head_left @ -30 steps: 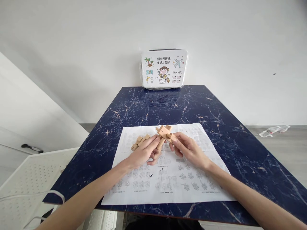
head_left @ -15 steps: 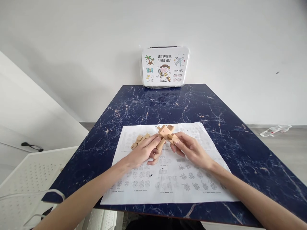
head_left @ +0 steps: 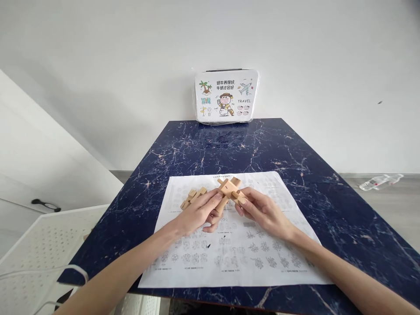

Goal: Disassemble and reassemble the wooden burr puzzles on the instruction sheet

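Note:
Both hands grip a wooden burr puzzle (head_left: 227, 187) of light, crossed pieces, raised above the printed sheet (head_left: 262, 267). My left hand (head_left: 200, 214) pinches its lower left side, and the fingers curl beneath. On the right, my right hand (head_left: 265, 212) has thumb and fingertips closed on a piece that sticks out toward it. Several loose wooden blocks (head_left: 193, 196) lie on the sheet just beyond the left hand, partly hidden by it. Small line diagrams cover the sheet.
The sheet rests on a dark blue marbled table (head_left: 210, 153). At its far edge a white cartoon-printed case (head_left: 226, 96) leans against the wall. A white perforated surface (head_left: 39, 245) with a cable (head_left: 78, 267) stands at left. A clear plastic item (head_left: 380, 181) lies on the floor at right.
The view has tilted up slightly, so everything sits a little lower in the picture. Both hands keep their hold on the burr puzzle, with hardly any other movement.

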Motion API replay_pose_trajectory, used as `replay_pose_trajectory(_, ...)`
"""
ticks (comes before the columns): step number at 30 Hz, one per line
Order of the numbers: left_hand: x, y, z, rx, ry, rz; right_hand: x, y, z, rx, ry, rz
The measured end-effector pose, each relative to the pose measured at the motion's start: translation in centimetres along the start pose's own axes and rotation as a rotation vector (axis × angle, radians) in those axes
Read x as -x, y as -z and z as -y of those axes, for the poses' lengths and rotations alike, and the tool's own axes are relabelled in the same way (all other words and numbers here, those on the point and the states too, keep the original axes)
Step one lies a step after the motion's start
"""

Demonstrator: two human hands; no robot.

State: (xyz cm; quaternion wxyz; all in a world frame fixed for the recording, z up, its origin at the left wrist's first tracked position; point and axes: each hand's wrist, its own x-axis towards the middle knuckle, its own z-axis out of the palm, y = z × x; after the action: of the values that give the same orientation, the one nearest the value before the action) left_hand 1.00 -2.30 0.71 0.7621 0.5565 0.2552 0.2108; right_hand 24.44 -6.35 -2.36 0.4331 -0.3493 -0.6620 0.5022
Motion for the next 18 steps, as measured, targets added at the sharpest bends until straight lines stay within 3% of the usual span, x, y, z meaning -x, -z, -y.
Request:
replay_pose_trajectory(10, 0.18, -0.06, 0.16, 0.060, -0.004, 0.046, -0.08, 0.29, 0.13, -0.123, 0.033, 0.105)
replay_pose_trajectory(18, 0.36, -0.73, -0.45, -0.081, -0.066, 0.007, -0.24, 0.44, -0.48, -0.184, 0.037, 0.137)
